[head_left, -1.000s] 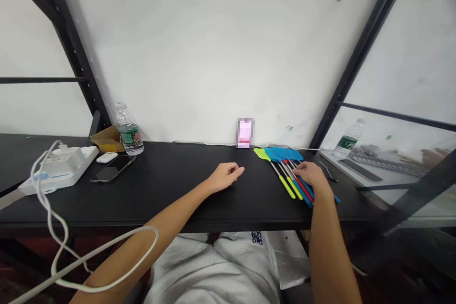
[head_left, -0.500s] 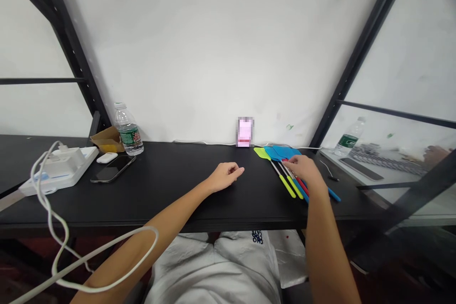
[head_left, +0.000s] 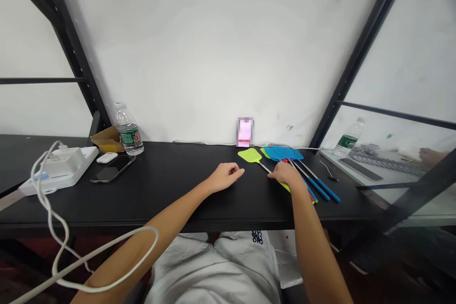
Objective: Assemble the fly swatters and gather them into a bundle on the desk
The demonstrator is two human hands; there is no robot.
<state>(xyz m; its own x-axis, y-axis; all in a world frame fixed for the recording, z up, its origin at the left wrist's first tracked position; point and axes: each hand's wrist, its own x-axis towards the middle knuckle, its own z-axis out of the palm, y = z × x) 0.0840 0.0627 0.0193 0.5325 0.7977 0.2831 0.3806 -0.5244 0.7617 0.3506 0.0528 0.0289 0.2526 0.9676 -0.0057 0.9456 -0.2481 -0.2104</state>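
My right hand (head_left: 288, 175) pinches the thin metal rod of a yellow-green fly swatter (head_left: 251, 155), which lies slanted on the black desk. Its flat head points toward the wall, and its handle runs partly under my hand. Just right of it is a bunch of other swatters: blue swatters (head_left: 295, 153) with blue handles, another yellow-green head mostly covered, and a bit of red. My wrist hides some of their rods and handles. Over at centre, my left hand (head_left: 223, 177) rests on the desk with its fingers loosely curled and nothing visible in them.
A phone-like blurred pink screen (head_left: 245, 132) leans on the wall. At left are a water bottle (head_left: 128, 130), cardboard box (head_left: 108, 140), white case (head_left: 107, 157), dark phone (head_left: 113, 169) and power strip (head_left: 80, 171). A white cable (head_left: 107, 289) loops over my left forearm.
My right hand has moved left, drawing one yellow-green swatter away from the bunch. The remaining swatters have shifted slightly and their blue handles show more. My left hand stays in place.
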